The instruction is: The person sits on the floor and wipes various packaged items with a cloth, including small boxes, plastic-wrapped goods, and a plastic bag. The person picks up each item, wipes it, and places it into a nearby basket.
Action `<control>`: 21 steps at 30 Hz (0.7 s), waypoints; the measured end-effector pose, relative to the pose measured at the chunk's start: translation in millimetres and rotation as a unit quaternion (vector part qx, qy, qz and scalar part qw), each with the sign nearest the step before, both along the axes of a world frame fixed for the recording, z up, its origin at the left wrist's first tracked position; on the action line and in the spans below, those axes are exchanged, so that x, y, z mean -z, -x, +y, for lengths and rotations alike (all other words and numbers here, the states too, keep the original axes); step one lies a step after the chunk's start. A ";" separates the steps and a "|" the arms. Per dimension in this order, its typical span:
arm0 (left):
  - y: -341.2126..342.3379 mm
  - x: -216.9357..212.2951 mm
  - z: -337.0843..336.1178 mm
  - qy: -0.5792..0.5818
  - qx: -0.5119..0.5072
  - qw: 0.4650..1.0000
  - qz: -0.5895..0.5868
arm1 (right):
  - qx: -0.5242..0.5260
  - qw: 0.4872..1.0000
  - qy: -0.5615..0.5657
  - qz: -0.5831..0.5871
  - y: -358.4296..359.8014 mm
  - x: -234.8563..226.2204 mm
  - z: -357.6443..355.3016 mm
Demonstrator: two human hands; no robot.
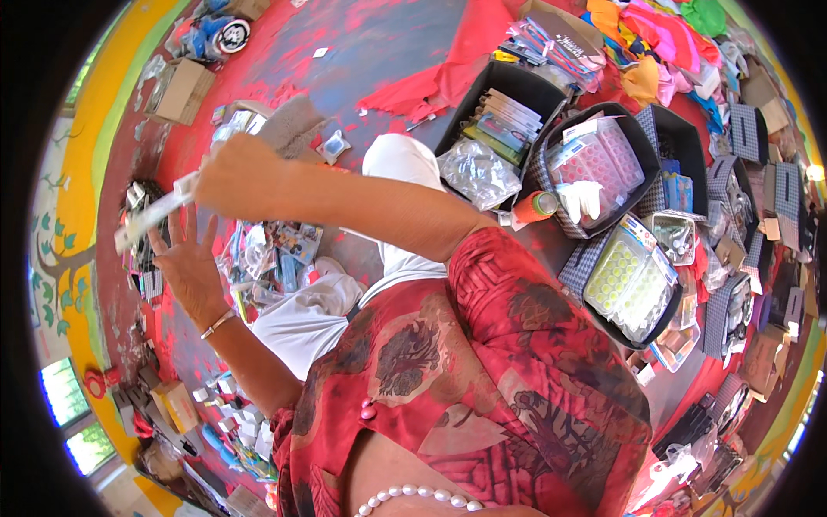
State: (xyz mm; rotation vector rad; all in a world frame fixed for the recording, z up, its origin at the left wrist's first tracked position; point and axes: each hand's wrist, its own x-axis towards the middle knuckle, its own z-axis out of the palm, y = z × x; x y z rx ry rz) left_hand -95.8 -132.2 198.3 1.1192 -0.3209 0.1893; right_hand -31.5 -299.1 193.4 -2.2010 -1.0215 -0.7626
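My right hand (241,177) reaches across to the left with its fingers closed round a long, narrow white strip (155,213). The strip slants down and left out of the fist; I cannot make out what kind of thing it is. Just below it is my left hand (191,269), open, fingers spread upward, a bracelet on its wrist. One left fingertip overlaps the strip's lower edge, and whether they touch I cannot tell. Beneath and beside the hands, a heap of small plastic-wrapped packets (293,246) lies on the floor.
Dark bins stand at the right, one with clear bags (482,168), one with pink blister packs (599,159), one with yellow-green packs (629,280). An orange bottle (536,207) stands among them. Coloured cloths (663,39) lie at far right, a cardboard box (183,90) at far left.
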 end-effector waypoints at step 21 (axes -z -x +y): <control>-78.4 7.5 -124.9 0.131 0.108 0.977 0.128 | -0.090 0.706 -0.480 0.513 -23.3 36.2 -154.2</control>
